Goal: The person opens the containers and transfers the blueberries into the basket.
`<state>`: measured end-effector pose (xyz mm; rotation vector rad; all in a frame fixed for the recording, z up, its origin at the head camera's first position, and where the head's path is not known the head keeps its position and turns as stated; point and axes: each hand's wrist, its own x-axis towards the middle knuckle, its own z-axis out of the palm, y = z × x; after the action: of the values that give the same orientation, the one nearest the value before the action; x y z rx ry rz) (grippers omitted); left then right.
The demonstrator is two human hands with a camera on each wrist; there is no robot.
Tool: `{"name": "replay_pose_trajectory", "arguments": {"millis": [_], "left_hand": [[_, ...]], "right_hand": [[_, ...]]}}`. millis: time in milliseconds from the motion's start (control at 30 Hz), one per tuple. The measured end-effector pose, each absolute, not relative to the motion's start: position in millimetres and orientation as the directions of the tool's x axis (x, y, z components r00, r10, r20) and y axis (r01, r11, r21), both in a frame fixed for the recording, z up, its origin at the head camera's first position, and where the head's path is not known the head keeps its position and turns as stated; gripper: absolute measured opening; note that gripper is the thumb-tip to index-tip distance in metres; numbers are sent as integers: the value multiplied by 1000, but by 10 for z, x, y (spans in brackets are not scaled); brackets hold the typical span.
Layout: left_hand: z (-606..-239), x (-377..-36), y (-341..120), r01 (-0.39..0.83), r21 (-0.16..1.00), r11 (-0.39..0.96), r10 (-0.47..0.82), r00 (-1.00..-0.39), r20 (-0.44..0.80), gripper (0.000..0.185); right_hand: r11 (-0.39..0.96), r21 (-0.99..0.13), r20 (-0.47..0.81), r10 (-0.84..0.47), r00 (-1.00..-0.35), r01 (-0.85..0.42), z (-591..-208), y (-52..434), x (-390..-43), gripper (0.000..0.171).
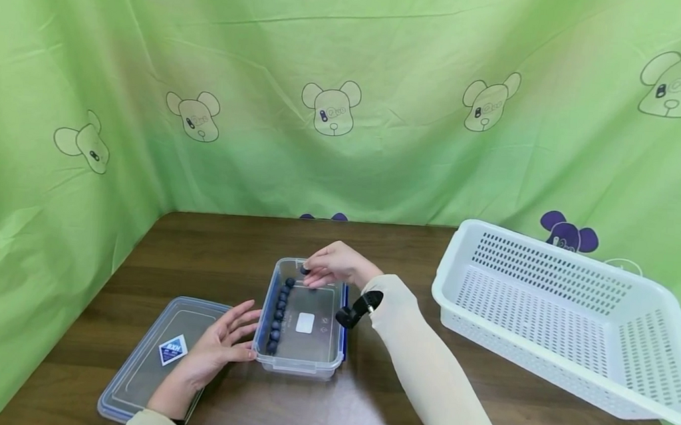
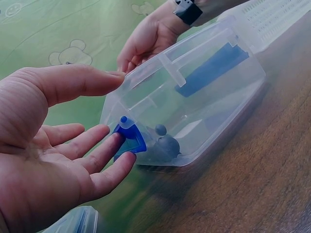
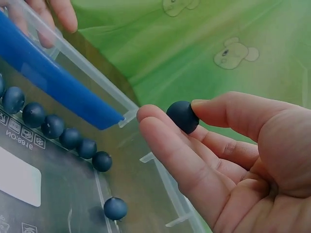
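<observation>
Thumb and fingertips of my right hand (image 1: 336, 264) pinch a small dark blue ball (image 3: 183, 117) above the far end of a clear plastic box (image 1: 320, 348). Inside the box, several matching balls (image 1: 279, 314) line up along its left wall. Another ball (image 3: 115, 208) sits apart from that row in the right wrist view. My left hand (image 1: 224, 338) is beside the left wall with fingers spread, its thumb at the near left corner. In the left wrist view, its fingertips overlap a blue latch (image 2: 130, 138) on the box.
A clear lid (image 1: 151, 358) with a blue-and-white label lies left of the box, partly beneath my left forearm. On the right stands a large white perforated basket (image 1: 544, 372). A green curtain (image 1: 380, 169) hangs behind the brown wooden table (image 1: 242, 235).
</observation>
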<state>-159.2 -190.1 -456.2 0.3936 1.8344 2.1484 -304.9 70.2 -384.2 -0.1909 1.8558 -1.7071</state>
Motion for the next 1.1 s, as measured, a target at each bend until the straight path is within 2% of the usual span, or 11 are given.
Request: {"name": "replay_pose_trajectory", "arguments": {"millis": [467,700,967,1100], "left_hand": [[-4584,-1597,-1910,-26,987,-162,396,-917,40,96],[-4590,-1605,-1905,-20,985,-171,404,-913,51,96],[-4588,-1598,-1897,-27,985,-169,402,-914,44,97],[-4583,-1601,-1901,-25,985,-170,402,-914,46,96]], "right_hand": [[107,-967,-253,-490,-834,231,-3660,1143,-3049,32],[34,-978,-198,-476,-857,208,-3557,1493,-3062,20],[-5,-983,-161,-437,-885,181,-3431,1937,-3082,19],[-55,-982,-142,-428,-893,182,-3382,2139,-3079,26]]}}
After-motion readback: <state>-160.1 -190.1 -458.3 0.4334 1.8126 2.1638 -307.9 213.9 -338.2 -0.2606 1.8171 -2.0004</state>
